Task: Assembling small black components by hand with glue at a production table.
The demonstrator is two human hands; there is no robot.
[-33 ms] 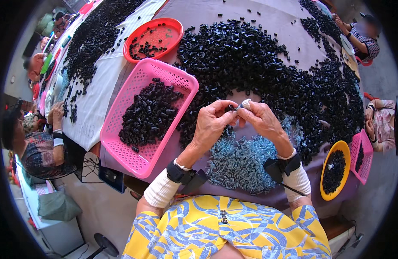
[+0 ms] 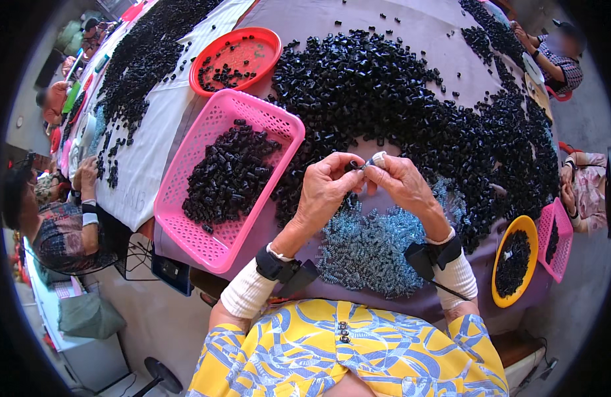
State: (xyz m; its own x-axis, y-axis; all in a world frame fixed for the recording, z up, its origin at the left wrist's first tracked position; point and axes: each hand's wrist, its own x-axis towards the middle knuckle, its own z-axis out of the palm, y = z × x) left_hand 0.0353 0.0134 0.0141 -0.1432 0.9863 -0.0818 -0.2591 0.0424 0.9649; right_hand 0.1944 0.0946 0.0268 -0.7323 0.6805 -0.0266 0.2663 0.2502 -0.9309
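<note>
Piece [image 2: 351, 165] (black, small) | left hand [image 2: 323, 193] pinching | right hand [image 2: 407, 190] just beside

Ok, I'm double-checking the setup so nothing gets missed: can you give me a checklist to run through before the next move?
1. Left hand has a small black piece at its fingertips: ok.
2. Right hand is up against the left at the fingertips: ok.
3. Right fingertips hold a piece of their own: cannot tell, the fingers hide it.
4. Pale-blue coils lie close, on the near side of the hands: ok.
5. Loose black pieces are heaped beyond the hands: ok.
6. Pink basket, to the left, has room left inside: ok, bare floor shows.
</note>
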